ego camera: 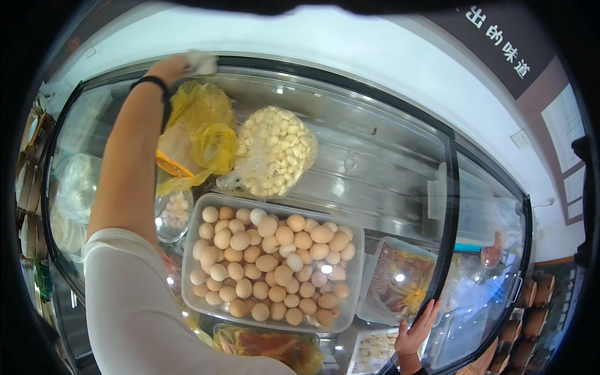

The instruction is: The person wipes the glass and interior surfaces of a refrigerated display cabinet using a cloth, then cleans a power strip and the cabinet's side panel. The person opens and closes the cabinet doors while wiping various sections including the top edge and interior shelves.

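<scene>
My left arm reaches across a glass-topped display chiller, and my left hand (171, 66) is at its far black rim (262, 61). A white cloth (201, 63), blurred, is in that hand. Under the arm lie a yellow plastic bag (213, 122) and a clear bag of peeled garlic cloves (276, 150). My right hand (417, 328) lies against the black edge frame (447, 225) of the glass panel, fingers extended and thumb apart. Between the arms stands a clear plastic tub (358, 281) heaped with brown eggs (267, 262).
A small clear container (173, 215) sits left of the eggs. To their right is a plastic tub (368, 300) with bagged food. A yellow-wrapped tray (267, 347) and a white tray (358, 358) lie nearest me. Glass panels cover both ends, and a white wall (328, 37) stands behind.
</scene>
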Demonstrator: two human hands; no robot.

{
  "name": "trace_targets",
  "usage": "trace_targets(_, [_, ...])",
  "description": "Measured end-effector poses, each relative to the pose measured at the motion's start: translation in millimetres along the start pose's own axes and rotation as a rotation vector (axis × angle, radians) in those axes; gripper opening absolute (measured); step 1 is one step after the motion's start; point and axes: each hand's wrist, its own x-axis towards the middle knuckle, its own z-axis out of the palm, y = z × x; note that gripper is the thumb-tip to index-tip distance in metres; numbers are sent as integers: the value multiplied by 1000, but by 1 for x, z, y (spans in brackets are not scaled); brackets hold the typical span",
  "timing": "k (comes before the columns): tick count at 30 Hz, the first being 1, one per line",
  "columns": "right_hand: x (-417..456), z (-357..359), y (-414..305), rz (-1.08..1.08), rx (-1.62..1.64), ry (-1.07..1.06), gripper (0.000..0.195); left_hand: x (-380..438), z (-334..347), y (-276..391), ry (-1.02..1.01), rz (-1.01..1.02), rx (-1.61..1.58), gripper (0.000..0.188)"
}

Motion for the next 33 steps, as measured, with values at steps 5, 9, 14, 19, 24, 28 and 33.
trace_targets(5, [-2,2,2,16,-34,-12,84,2,6,-98,137,-592,-88,37])
trace_targets(9, [2,3,2,0,-3,-8,85,21,-9,-74,-3,-545,-244,38])
trace_targets(14, [7,7,4,-14,9,5,87,56,41,-49,17,120,98,43])
trace_targets(19, [-2,4,3,11,-31,-1,85,71,8,138,-25,346,-493,44])
trace_targets(24, [5,8,2,-21,-4,17,85,61,-2,319,39,496,-208,44])
trace_targets(28, [-4,1,9,-20,-15,32,85,-2,-32,428,-73,698,-258,54])
trace_targets(33, [-6,0,16,9,-22,56,87,-83,-43,467,-217,865,-561,52])
